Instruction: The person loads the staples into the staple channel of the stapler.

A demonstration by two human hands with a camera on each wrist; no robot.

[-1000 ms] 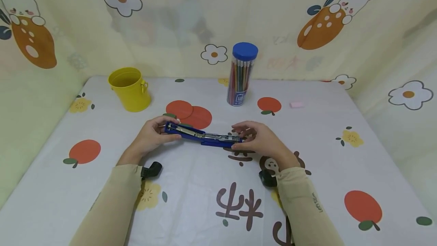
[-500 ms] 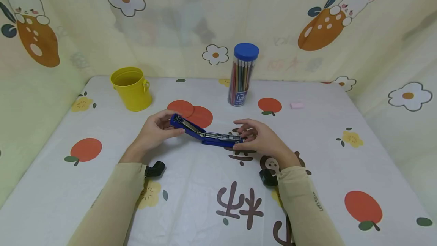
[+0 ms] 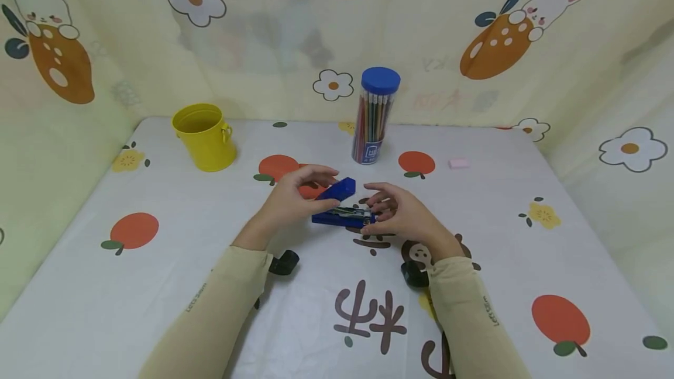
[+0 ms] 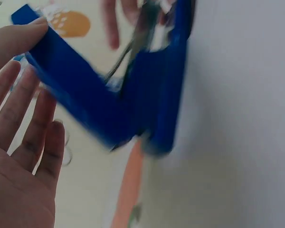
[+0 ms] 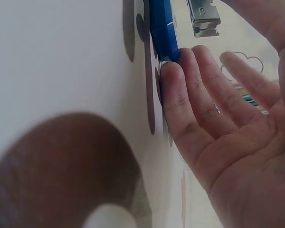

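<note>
A blue stapler (image 3: 339,220) stands hinged wide, its base low over the table and its metal magazine (image 3: 350,212) exposed. My left hand (image 3: 295,192) pinches the stapler's raised upper arm (image 3: 339,189), which slants up to the right. In the left wrist view, the thumb (image 4: 19,40) lies on one face of that arm, with fingers behind it. At the base's right end is my right hand (image 3: 402,212), thumb at the near edge and fingers round the end. The right wrist view shows its fingertips (image 5: 173,73) against the blue base (image 5: 164,28); its thumb tip is cut off.
A yellow bucket (image 3: 204,142) stands at the back left. Behind the stapler rises a clear jar of pencils (image 3: 372,119) with a blue lid (image 3: 381,81). A small pink eraser (image 3: 458,163) lies at the back right. A printed cloth curtain (image 3: 263,45) closes off the far side.
My left hand has moved right and swung the stapler's upper arm up from lying folded back to the left. The base and my right hand have stayed nearly in place.
</note>
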